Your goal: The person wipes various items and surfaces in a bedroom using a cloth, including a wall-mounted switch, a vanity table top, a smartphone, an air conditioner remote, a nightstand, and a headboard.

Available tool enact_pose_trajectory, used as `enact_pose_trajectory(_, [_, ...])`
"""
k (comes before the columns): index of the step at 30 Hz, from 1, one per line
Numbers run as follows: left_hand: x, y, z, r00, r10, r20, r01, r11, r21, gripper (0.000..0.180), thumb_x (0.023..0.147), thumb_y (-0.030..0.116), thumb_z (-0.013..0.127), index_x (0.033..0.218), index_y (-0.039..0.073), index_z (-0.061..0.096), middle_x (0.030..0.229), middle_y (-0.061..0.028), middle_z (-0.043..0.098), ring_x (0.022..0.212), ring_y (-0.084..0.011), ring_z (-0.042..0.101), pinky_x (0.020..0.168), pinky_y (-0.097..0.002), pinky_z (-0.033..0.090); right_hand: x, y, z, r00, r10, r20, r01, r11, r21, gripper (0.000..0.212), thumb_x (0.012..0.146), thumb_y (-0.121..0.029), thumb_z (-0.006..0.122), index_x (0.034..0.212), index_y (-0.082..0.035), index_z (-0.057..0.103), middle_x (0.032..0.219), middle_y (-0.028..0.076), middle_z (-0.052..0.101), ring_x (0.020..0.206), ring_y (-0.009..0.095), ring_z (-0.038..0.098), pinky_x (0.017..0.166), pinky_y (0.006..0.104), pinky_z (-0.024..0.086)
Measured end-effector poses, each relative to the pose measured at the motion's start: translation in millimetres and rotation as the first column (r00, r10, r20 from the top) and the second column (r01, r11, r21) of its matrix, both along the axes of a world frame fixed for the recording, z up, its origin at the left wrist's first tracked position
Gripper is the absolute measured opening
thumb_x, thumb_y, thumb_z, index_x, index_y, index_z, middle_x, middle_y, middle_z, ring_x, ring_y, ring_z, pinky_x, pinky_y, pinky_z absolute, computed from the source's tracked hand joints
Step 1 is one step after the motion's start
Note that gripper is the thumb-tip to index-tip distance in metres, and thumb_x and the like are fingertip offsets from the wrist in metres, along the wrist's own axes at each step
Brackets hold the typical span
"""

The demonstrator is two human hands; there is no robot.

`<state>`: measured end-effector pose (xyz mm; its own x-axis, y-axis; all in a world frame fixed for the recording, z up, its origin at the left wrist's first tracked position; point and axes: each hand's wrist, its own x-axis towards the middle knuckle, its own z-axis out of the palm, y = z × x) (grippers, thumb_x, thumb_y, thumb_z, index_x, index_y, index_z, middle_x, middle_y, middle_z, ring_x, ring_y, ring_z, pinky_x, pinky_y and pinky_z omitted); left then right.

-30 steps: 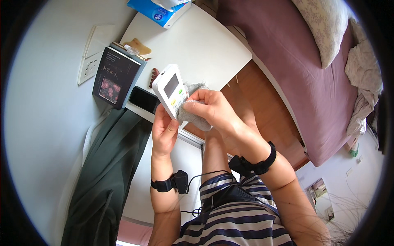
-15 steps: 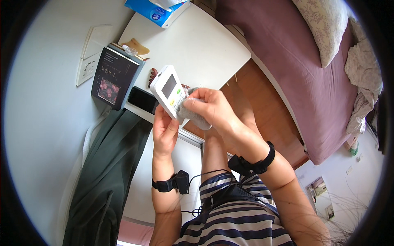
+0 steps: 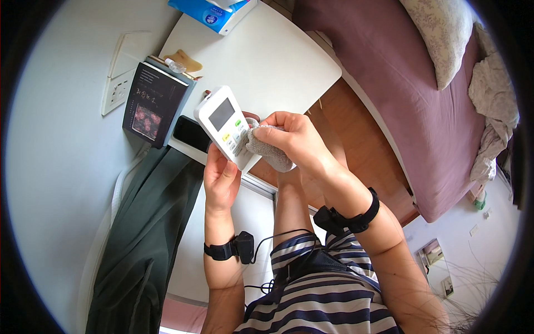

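A white remote control [image 3: 218, 119] with a grey screen and green and yellow buttons is tilted up in front of me. My left hand [image 3: 221, 181] is closed round its lower end, the thumb along the near edge. My right hand [image 3: 297, 140] pinches a grey fuzzy cloth [image 3: 271, 154], which lies against the right edge of the remote beside the buttons. The back of the remote and the fingers behind it are hidden. Beyond them is a white table [image 3: 267, 61], and a black phone [image 3: 190, 133] lies on it next to the remote.
Dark books [image 3: 153, 106] stand against the wall at the left, below a wall socket [image 3: 117, 93]. A blue tissue pack [image 3: 214, 15] sits at the table's far edge. Dark green fabric [image 3: 139, 239] hangs at the lower left. A bed with a mauve cover [image 3: 384, 94] is at the right.
The right hand and the cloth have shifted slightly right, uncovering more of the buttons. The remote has moved a little left and turned its face more toward me.
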<state>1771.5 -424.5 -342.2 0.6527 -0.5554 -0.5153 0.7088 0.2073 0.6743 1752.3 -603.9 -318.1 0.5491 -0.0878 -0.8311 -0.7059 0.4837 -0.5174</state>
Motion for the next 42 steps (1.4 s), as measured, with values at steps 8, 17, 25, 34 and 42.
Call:
enact_pose_trajectory(8, [-4.2,7.5,-1.5,1.0,-0.004,-0.003,0.004,0.998,0.065,0.061,0.085,0.024,0.062,0.134,0.005,0.031,0.133,-0.009,0.042,0.123,-0.0224,0.04,0.104,-0.0388,0.028,4.0,4.8,-0.8,0.997,0.073,-0.002,-0.073,0.997,-0.027,0.024,0.079,-0.021,0.064,0.085,0.002,0.061,0.075,0.005,0.061,0.068,0.008,0.055,0.061,0.0217,0.045])
enact_pose_trajectory(17, [0.5,9.6,-0.7,1.0,-0.027,-0.005,0.028,0.996,0.083,0.064,0.085,0.023,0.061,0.137,0.008,0.028,0.135,-0.0081,0.041,0.125,-0.0224,0.039,0.105,-0.0402,0.027,6.2,6.7,-11.5,0.998,0.035,-0.054,-0.037,0.998,-0.041,0.022,0.078,-0.02,0.065,0.085,0.001,0.061,0.074,0.005,0.061,0.066,0.008,0.055,0.06,0.0219,0.045])
enact_pose_trajectory(25, [0.1,11.9,-3.7,1.0,-0.03,0.006,0.029,0.994,0.107,0.063,0.086,0.024,0.061,0.137,0.008,0.027,0.134,-0.0078,0.042,0.124,-0.0219,0.04,0.104,-0.0399,0.029,8.5,8.9,-5.2,0.992,0.124,-0.003,-0.124,0.989,-0.083,0.024,0.078,-0.02,0.065,0.084,0.002,0.06,0.072,0.005,0.061,0.066,0.008,0.055,0.059,0.0226,0.045])
enact_pose_trajectory(34, [-2.2,8.0,-2.6,0.999,0.017,-0.036,-0.014,0.998,0.064,0.06,0.087,0.025,0.06,0.135,0.003,0.031,0.133,-0.0086,0.042,0.124,-0.0206,0.039,0.104,-0.0361,0.029,6.5,18.8,13.4,0.936,0.317,0.15,-0.187,0.813,-0.552,0.014,0.075,-0.011,0.062,0.079,0.0,0.056,0.068,0.014,0.061,0.063,0.031,0.059,0.064,0.038,0.045])
enact_pose_trajectory(42, [0.3,6.3,1.2,1.0,0.016,-0.008,-0.016,0.997,0.077,0.059,0.087,0.023,0.059,0.133,-0.002,0.032,0.131,-0.0113,0.043,0.123,-0.0206,0.039,0.104,-0.0352,0.027,1.8,22.2,3.3,0.845,0.493,0.205,-0.092,0.513,-0.854,0.01,0.073,-0.008,0.063,0.077,-0.005,0.054,0.066,0.008,0.058,0.068,0.026,0.056,0.067,0.0351,0.039])
